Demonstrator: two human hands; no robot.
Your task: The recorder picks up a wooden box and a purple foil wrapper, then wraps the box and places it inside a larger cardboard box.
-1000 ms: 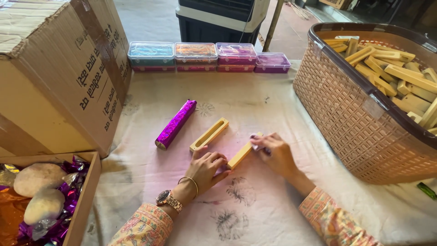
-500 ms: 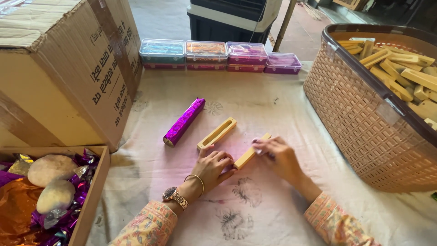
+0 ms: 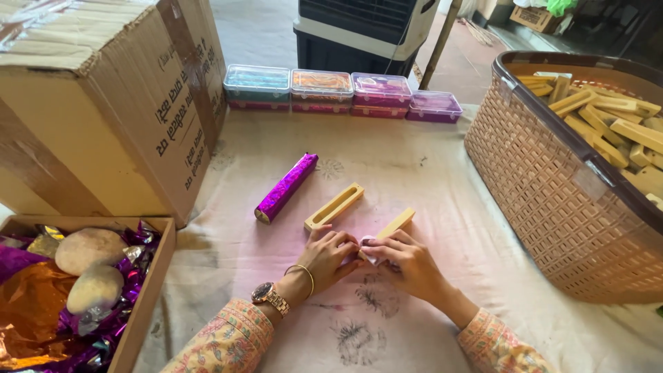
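Near the lower middle of the frame, the left hand is lying palm down on the pale cloth, its fingers curled close together and pressing against the near end of a plain wooden block. The right hand is meeting it from the other side, fingers bent and narrow, pinching at that same near end where a small bit of pale film is showing between the fingertips. Both hands are touching each other there. The block is lying flat and slanting up toward the right, its far end sticking out free above the right hand.

Just to the upper left of the hands, a second wooden block with a long slot is lying on the cloth at the same slant, untouched. Further left, a block wrapped in shiny purple foil is lying parallel to it.

A woven plastic basket filled with more wooden blocks is standing at the right edge. A large cardboard carton is filling the upper left, and a shallow box of foil scraps and two rounded stones is sitting at the lower left. Four small clear lidded boxes are lined up along the top of the cloth.
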